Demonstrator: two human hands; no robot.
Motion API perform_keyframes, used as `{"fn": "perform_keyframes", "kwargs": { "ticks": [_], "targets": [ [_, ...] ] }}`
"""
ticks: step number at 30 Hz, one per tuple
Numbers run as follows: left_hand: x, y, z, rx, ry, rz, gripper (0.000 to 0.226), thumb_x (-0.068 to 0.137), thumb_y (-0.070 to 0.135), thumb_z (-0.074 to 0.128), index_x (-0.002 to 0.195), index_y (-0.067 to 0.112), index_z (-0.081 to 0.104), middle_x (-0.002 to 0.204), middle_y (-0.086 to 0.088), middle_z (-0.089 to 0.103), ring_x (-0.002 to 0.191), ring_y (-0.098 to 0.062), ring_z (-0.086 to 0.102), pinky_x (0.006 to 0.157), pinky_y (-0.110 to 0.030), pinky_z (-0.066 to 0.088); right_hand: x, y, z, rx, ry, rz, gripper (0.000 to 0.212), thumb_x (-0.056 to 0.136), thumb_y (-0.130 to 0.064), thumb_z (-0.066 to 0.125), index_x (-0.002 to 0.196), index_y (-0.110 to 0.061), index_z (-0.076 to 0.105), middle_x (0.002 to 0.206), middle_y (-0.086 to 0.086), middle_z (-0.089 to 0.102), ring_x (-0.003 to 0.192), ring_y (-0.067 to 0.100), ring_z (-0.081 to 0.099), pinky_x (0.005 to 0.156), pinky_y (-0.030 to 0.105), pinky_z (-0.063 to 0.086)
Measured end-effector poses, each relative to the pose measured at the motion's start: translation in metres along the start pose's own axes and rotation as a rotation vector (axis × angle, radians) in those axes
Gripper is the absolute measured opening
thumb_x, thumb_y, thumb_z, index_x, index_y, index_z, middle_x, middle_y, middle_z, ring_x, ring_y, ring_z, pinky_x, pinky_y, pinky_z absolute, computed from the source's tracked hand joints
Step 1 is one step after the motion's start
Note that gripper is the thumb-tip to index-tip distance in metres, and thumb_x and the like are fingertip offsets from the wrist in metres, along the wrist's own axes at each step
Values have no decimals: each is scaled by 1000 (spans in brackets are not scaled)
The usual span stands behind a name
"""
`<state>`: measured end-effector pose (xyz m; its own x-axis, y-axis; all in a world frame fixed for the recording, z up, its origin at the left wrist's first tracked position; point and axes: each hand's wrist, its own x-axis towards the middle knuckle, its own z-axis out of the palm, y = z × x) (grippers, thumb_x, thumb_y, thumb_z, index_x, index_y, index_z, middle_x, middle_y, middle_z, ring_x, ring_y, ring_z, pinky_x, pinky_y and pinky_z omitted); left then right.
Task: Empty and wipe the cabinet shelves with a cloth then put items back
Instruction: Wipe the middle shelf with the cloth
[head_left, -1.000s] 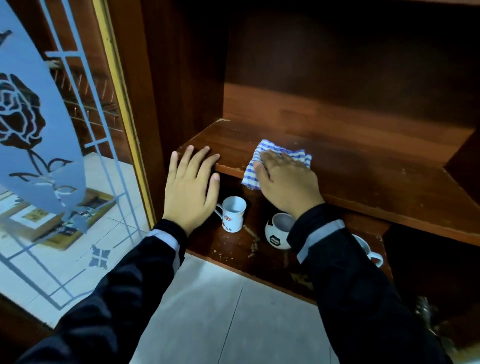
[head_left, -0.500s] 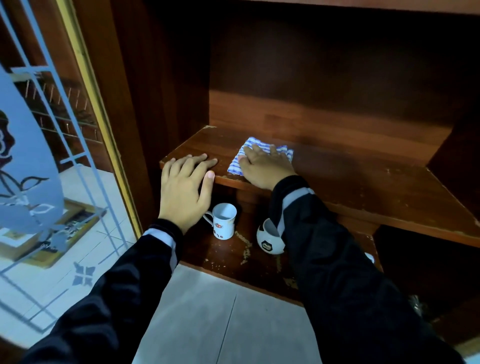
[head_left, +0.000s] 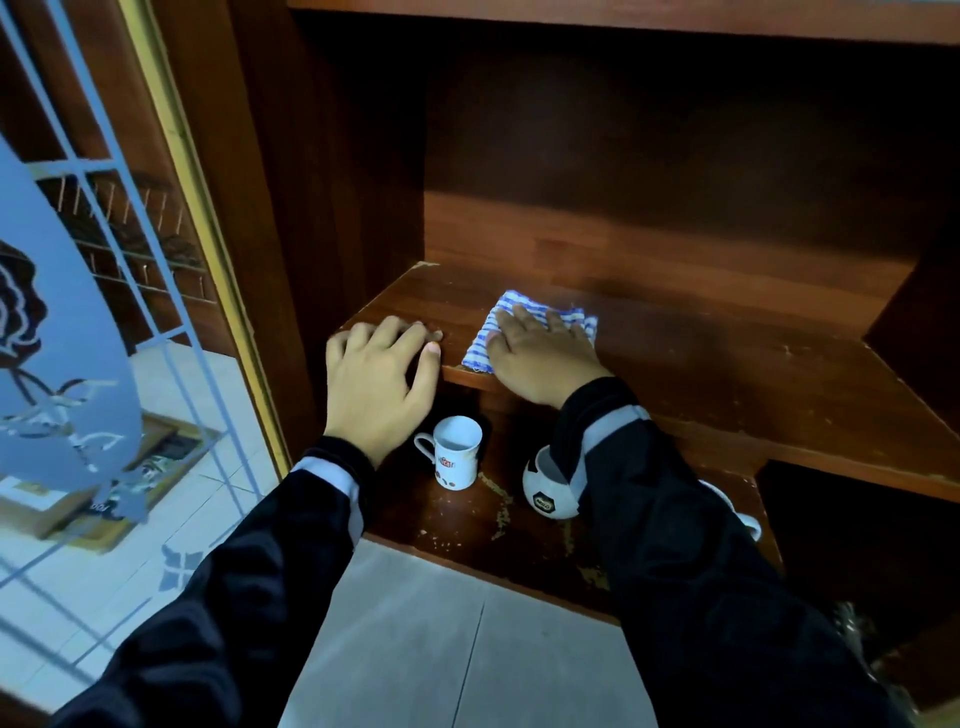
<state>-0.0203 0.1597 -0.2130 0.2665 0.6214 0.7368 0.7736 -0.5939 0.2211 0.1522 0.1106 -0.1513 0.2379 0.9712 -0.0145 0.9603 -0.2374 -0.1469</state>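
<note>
A head-worn view looks down into an open wooden cabinet. The person's right hand (head_left: 540, 358) lies flat with straight fingers, pressing a blue-and-white striped cloth (head_left: 480, 345) onto the shelf (head_left: 727, 374), near the shelf's front edge and toward its left end. The left hand (head_left: 376, 387) rests on the shelf's front left corner, fingers lightly bent over the top. It holds nothing and seems to brace the body.

Below the shelf, on the cabinet's bottom board (head_left: 457, 535), a white mug (head_left: 454, 460) stands under the shelf's left front edge. A football-patterned mug (head_left: 545, 493) stands under the right forearm, and a third cup (head_left: 743, 519) is mostly hidden by the sleeve. Crumbs (head_left: 501, 506) lie between the two mugs.

The cloth reaches the shelf's front edge, so a stroke toward the person would probably sweep dust into the open mugs beneath. The right sleeve hangs close over the football mug, and drawing the arm back low could knock it over. A glass door (head_left: 78, 312) stands open to the left of the shelf, where a swinging left elbow could bump it.
</note>
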Motion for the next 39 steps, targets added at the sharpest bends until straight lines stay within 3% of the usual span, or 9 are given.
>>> {"fn": "perform_keyframes", "kwargs": {
  "ticks": [7,12,17,20,29,33,39],
  "targets": [
    [31,-15,-8,-2,-122,95,38,90,41,36,96,24,69,94,3,64,87,-30,55,77,-40,42,27,-1,-5,-22,-14,45,57,103,-45,14,156,-26,8,164,-3,-1,150,31,-2,120,50,-1],
    [48,-22,-3,0,-346,87,63,82,56,20,123,35,63,130,9,60,119,-24,52,99,-40,39,54,0,-9,-21,-53,84,57,103,-47,12,156,-26,6,164,-3,-3,150,31,-4,120,52,-2],
    [52,-23,-1,4,-501,77,77,81,59,9,148,40,39,157,12,36,146,-17,29,121,-36,15,79,-1,-12,2,-67,112,56,103,-45,13,156,-26,8,164,-3,-2,150,30,-4,119,51,-2],
    [46,-21,-1,-21,-465,74,82,79,59,5,149,36,41,156,9,37,146,-18,30,121,-35,14,89,-3,-12,13,-65,118,56,103,-45,13,156,-27,8,164,-4,-1,150,29,-4,119,50,-3],
    [46,-26,6,-41,-394,69,66,86,52,23,139,30,57,145,4,53,138,-21,45,116,-38,28,105,-12,-17,21,-98,-21,53,105,-44,17,155,-34,6,163,-11,-1,150,21,-5,120,43,-5],
    [47,-24,3,-41,-417,56,71,84,53,18,142,31,52,149,5,49,142,-19,40,118,-35,23,98,-4,-13,12,-109,-79,52,105,-42,19,156,-33,8,163,-9,0,150,21,-5,120,42,-4],
    [47,-25,5,-49,-427,30,73,84,53,16,145,30,49,151,7,45,144,-15,34,119,-31,15,102,-4,-6,-23,-39,194,57,104,-43,14,157,-24,4,164,1,-6,150,28,-5,119,48,1]
  ]
}}
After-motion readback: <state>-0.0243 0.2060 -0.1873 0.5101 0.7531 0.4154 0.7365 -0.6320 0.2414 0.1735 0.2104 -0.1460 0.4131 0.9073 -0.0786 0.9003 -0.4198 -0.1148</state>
